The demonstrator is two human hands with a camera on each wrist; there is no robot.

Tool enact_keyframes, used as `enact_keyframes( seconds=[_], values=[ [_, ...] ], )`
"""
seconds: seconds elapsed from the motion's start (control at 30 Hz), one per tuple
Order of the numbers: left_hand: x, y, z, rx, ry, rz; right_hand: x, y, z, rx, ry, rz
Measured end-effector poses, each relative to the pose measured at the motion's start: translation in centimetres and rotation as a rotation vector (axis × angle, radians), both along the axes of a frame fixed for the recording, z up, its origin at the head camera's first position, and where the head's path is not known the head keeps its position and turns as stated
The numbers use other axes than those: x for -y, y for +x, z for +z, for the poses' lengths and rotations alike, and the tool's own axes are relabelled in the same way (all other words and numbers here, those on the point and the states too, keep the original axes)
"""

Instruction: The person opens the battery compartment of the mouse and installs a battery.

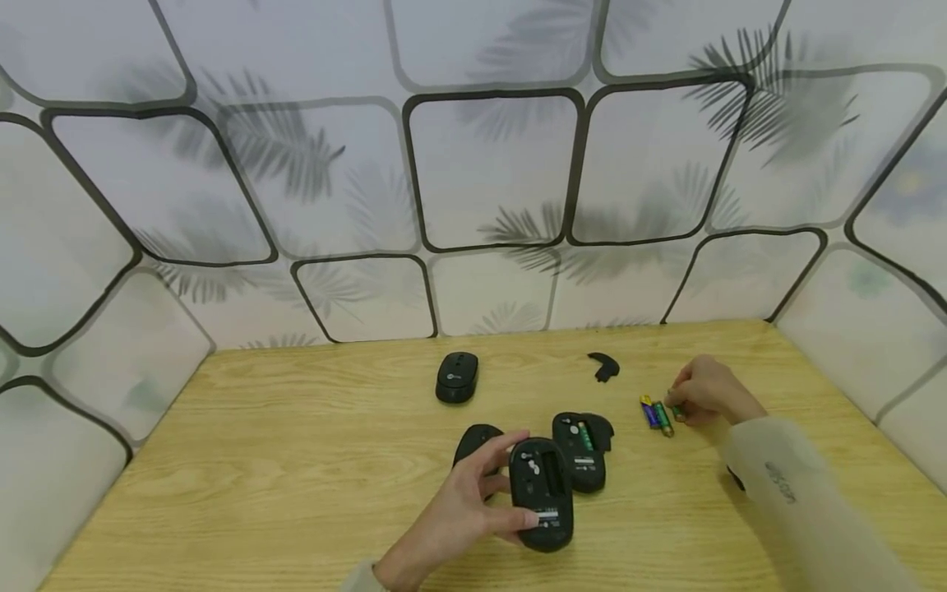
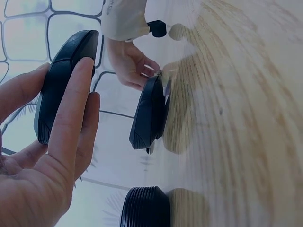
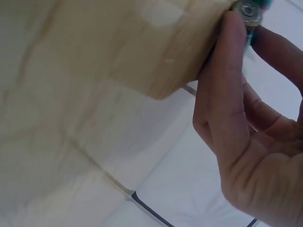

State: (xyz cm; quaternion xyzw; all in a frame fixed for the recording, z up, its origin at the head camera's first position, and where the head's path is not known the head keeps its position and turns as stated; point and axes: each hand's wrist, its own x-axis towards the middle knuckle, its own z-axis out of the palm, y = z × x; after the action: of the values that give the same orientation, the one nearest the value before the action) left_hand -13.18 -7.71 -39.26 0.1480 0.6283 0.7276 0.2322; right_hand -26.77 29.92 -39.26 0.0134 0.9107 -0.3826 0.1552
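In the head view my left hand point(image 1: 459, 501) grips a black computer mouse point(image 1: 551, 526), its underside and hollow battery slot facing up. The left wrist view shows this mouse point(image 2: 64, 85) from the side, between thumb and fingers. Over at the right, my right hand point(image 1: 712, 393) pinches a green battery point(image 1: 677, 413) close to the table. Its round end point(image 3: 249, 12) shows at the fingertips in the right wrist view. Just left of that hand lie another green battery point(image 1: 662, 418) and a blue-and-yellow battery point(image 1: 649, 413).
An overturned mouse point(image 1: 579, 473) with a green battery point(image 1: 585, 436) in its slot lies beyond the held one. Another mouse point(image 1: 475, 440) is partly hidden behind my left hand. Farther back are an upright mouse point(image 1: 457, 376) and a curved black cover point(image 1: 606, 366) on the wooden table point(image 1: 259, 460).
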Motion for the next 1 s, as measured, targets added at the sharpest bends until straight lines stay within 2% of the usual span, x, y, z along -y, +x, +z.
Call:
enact_keyframes(
  seconds=[0.07, 0.17, 0.5, 1.0],
  values=[
    [0.0, 0.0, 0.0, 0.001, -0.001, 0.001, 0.0, 0.1, 0.0, -0.023, 0.023, 0.009],
    [0.0, 0.0, 0.0, 0.003, -0.001, 0.002, -0.1, 0.3, 0.3, -0.026, -0.014, 0.017],
    [0.0, 0.0, -0.3, -0.002, 0.011, -0.008, -0.6, 0.6, 0.7, 0.045, -0.171, -0.029],
    [0.0, -0.1, 0.0, 0.006, 0.005, -0.003, 1.4, 2.1, 2.2, 0.025, -0.35, 0.028]
  ],
)
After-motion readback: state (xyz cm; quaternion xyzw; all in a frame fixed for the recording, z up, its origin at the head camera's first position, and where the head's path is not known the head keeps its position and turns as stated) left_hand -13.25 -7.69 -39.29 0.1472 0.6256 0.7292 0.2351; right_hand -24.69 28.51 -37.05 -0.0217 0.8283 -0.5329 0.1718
